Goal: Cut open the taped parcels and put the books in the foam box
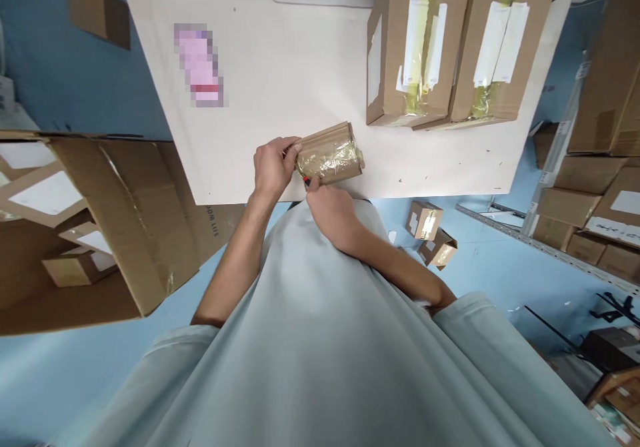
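A cardboard parcel point(330, 157) wrapped in shiny yellowish tape lies near the front edge of the white table point(295, 60). My left hand point(274, 167) pinches its left end between thumb and fingers. Below that end, my right hand point(331, 212) is closed around a small red-and-black tool point(307, 181), which looks like a utility knife. Only its tip shows, touching or very near the parcel's lower left corner; the fingers hide the rest.
Two taped cartons with white labels, a left one point(390, 93) and a right one point(530, 53), stand at the table's back right. A blurred pink object point(200, 67) lies back left. A large open box point(150, 233) holds smaller boxes at left. Shelved boxes point(570, 203) line the right.
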### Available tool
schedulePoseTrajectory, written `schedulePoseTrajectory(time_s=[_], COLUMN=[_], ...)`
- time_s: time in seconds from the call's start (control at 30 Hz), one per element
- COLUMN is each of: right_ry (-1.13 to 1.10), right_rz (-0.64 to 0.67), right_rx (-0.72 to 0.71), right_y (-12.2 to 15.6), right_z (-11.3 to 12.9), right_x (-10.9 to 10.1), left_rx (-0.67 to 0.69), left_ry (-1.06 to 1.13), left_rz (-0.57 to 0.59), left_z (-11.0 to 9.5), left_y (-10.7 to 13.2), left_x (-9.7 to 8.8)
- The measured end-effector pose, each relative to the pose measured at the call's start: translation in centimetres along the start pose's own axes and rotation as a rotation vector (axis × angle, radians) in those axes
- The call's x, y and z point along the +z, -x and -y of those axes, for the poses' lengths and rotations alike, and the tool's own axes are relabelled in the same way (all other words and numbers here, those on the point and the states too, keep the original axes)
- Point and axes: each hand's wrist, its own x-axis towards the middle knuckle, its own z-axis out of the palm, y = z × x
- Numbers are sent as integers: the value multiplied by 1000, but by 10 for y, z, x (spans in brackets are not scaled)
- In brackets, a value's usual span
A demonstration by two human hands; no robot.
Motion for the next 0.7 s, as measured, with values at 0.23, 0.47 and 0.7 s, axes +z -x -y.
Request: schedulePoseTrajectory(time_s=[0.23, 0.47, 0.7], right_ry=[-59, -104, -297], right_rz=[22, 55, -179], right_rx=[-13, -4, 296], right_y=[4, 26, 44], right_z=[-16, -61, -124], right_x=[11, 5, 5], left_rx=[-39, -78, 158], left_ry=[-74, -36, -51], left_rz=[-10, -40, -94], left_z=[-9, -8, -62], left_y=[1, 13, 15], left_x=[6, -3, 15])
